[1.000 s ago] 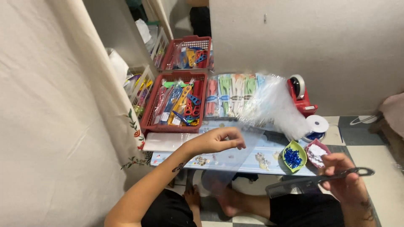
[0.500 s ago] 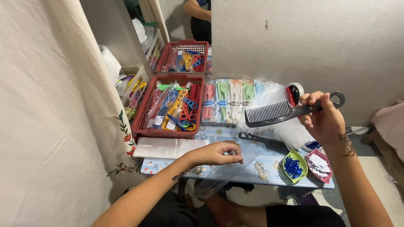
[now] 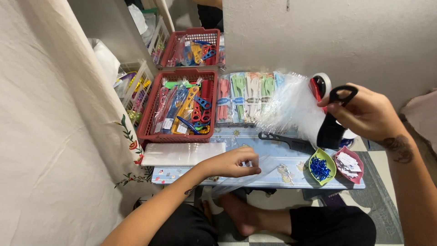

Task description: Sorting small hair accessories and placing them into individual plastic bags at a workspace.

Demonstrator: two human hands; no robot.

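My right hand (image 3: 368, 111) holds a black comb (image 3: 334, 123) by its ring handle, teeth end hanging down above the low table (image 3: 255, 136). My left hand (image 3: 234, 163) rests at the table's front edge, fingers pinched on a clear plastic sleeve (image 3: 246, 175) that droops over the edge. A second black comb (image 3: 287, 141) lies flat on the table between my hands. A crumpled heap of clear bags (image 3: 291, 107) sits behind it.
A red basket (image 3: 175, 109) of packed colourful combs stands at the left, another red basket (image 3: 193, 45) behind it. Packs of pastel combs (image 3: 243, 95), a red tape dispenser (image 3: 318, 86), a green dish of blue ties (image 3: 321, 166), a pink dish of paper tags (image 3: 349, 164) and flat clear sleeves (image 3: 182, 152) share the table.
My right hand has swung the comb from horizontal to hanging downward and moved right. Earlier it lifted the comb up from below the table. My left hand stayed at the front edge.
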